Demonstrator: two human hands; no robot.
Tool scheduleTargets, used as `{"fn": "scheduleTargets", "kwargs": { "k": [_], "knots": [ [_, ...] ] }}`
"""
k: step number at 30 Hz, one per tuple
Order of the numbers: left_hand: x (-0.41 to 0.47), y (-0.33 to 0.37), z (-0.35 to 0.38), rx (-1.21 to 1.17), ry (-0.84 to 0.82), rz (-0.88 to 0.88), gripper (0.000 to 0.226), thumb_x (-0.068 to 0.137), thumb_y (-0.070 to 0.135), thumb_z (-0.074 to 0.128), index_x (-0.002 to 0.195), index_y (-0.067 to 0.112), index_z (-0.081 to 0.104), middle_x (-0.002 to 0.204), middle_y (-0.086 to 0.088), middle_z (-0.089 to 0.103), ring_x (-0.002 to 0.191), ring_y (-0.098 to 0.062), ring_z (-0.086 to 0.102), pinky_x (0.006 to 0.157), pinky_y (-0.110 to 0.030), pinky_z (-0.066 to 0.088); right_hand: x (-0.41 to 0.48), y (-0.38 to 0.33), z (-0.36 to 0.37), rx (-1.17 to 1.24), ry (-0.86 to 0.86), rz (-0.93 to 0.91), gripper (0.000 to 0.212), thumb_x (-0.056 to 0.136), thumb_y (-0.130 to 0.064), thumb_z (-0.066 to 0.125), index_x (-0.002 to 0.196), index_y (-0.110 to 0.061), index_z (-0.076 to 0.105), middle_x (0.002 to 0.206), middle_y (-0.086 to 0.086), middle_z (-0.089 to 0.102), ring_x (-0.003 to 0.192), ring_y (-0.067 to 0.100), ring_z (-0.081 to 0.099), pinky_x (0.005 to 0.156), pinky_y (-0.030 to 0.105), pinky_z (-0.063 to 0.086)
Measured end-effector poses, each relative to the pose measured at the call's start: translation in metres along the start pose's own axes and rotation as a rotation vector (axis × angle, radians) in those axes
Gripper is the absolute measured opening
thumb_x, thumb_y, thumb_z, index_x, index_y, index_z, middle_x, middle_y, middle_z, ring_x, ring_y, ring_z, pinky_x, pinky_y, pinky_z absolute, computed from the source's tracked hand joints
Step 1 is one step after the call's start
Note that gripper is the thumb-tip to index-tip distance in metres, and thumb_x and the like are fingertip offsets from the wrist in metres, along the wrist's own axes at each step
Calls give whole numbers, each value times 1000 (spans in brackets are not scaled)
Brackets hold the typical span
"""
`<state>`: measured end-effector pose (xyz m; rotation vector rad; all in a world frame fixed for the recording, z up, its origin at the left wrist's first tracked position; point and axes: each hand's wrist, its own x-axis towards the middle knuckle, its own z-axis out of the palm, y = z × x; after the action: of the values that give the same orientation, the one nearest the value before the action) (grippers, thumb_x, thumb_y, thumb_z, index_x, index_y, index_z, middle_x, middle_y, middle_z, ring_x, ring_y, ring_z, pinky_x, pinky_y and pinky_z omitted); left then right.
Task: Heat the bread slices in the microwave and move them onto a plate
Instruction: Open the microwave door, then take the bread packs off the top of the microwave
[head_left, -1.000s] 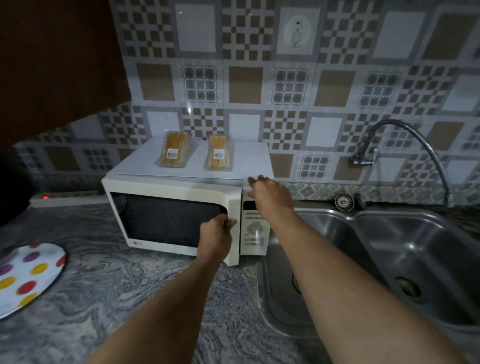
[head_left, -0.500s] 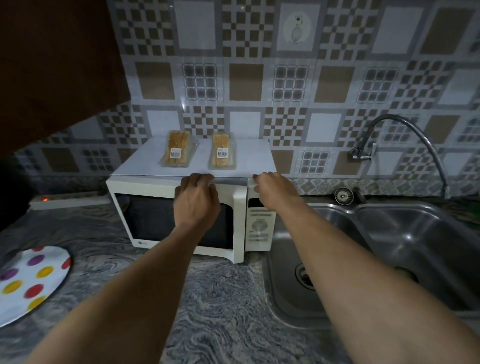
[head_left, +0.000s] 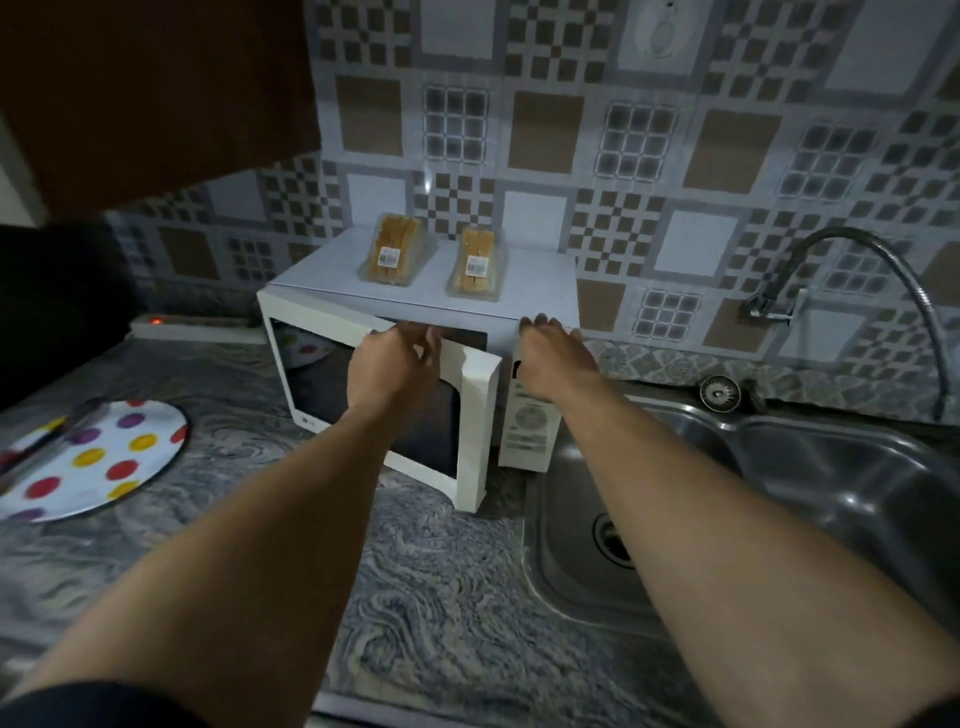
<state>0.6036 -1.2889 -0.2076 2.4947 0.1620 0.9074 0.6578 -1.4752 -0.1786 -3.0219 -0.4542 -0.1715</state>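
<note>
A white microwave (head_left: 535, 291) stands on the grey marbled counter against the tiled wall. Two clear packs of bread slices lie on its top: the left pack (head_left: 390, 250) and the right pack (head_left: 475, 263). The microwave door (head_left: 470, 447) is swung partly open toward me. My left hand (head_left: 390, 370) grips the door's top edge. My right hand (head_left: 555, 354) rests flat on the microwave's top right corner, above the control panel. A white plate with coloured dots (head_left: 98, 457) lies on the counter at the left.
A steel double sink (head_left: 779, 499) sits right of the microwave, with a curved flexible tap (head_left: 883, 254) on the wall. A power strip with a red light (head_left: 182, 325) lies behind on the left. A dark cabinet (head_left: 150, 93) hangs overhead at the upper left.
My left hand went from the door's right edge to its top edge and pulled the door partly open. My right hand stayed on the microwave's top corner.
</note>
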Motion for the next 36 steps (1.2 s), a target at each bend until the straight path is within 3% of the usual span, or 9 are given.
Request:
{"fn": "scheduleTargets", "kwargs": {
  "k": [5, 12, 16, 19, 21, 26, 29, 31, 36],
  "knots": [
    [-2, -9, -28, 38, -90, -60, 26, 91, 42, 57, 97, 27, 77, 86, 1, 75, 69, -16, 62, 61, -25, 48, -2, -12, 2, -8, -5, 26, 62, 91, -16, 59, 147, -2, 37, 147, 19, 41, 136, 37, 36, 116, 54, 26],
    [-11, -19, -68, 113, -255, -185, 35, 74, 47, 52, 91, 26, 75, 79, -2, 72, 77, -25, 66, 70, -35, 59, 0, -29, -5, 27, -62, 15, 58, 93, -21, 57, 145, -3, 38, 145, 21, 41, 135, 40, 36, 115, 56, 26],
    [-10, -29, -92, 103, -315, -308, 48, 67, 43, 58, 108, 23, 72, 101, -1, 71, 94, -25, 66, 77, -26, 52, 0, -37, -6, 43, -115, 26, 60, 96, -27, 56, 148, -9, 34, 153, 20, 31, 140, 43, 27, 116, 62, 18],
    [-12, -34, -109, 165, -363, -340, 21, 76, 36, 58, 88, 22, 67, 94, -3, 64, 86, -25, 58, 73, -30, 49, 0, -41, -6, 26, -129, 45, 66, 96, -26, 55, 153, -10, 27, 160, 19, 20, 145, 44, 19, 117, 63, 14],
    [-14, -38, -119, 234, -394, -340, 16, 80, 34, 55, 82, 21, 64, 90, -6, 61, 79, -27, 53, 68, -30, 43, 0, -47, -5, 27, -136, 59, 69, 96, -26, 55, 155, -10, 22, 162, 19, 14, 146, 45, 14, 117, 64, 12],
    [-6, -57, -128, 415, -426, -341, 38, 86, 38, 51, 109, 11, 65, 107, -17, 66, 83, -33, 55, 70, -34, 41, 6, -61, -1, 42, -121, 86, 76, 96, -23, 57, 157, -11, 14, 164, 19, 8, 149, 40, 11, 117, 65, 9],
    [-3, -68, -126, 429, -448, -374, 45, 92, 42, 47, 121, 10, 58, 121, -17, 62, 110, -37, 58, 94, -44, 44, 14, -68, -3, 54, -116, 84, 80, 96, -26, 58, 158, -9, 10, 164, 19, 5, 150, 39, 9, 119, 62, 9],
    [-1, -79, -121, 454, -444, -382, 55, 93, 46, 44, 133, 7, 48, 135, -18, 53, 125, -36, 49, 107, -49, 33, 19, -73, -4, 63, -96, 74, 83, 96, -31, 60, 158, -8, 10, 164, 19, 5, 150, 38, 9, 118, 62, 11],
    [10, -105, -108, 551, -476, -362, 79, 92, 55, 38, 153, 9, 16, 156, -23, 23, 144, -41, 19, 117, -53, 13, 25, -82, 0, 49, -58, 117, 88, 94, -27, 61, 158, -6, 5, 165, 21, -1, 151, 40, -2, 120, 61, 6]
  ]
}}
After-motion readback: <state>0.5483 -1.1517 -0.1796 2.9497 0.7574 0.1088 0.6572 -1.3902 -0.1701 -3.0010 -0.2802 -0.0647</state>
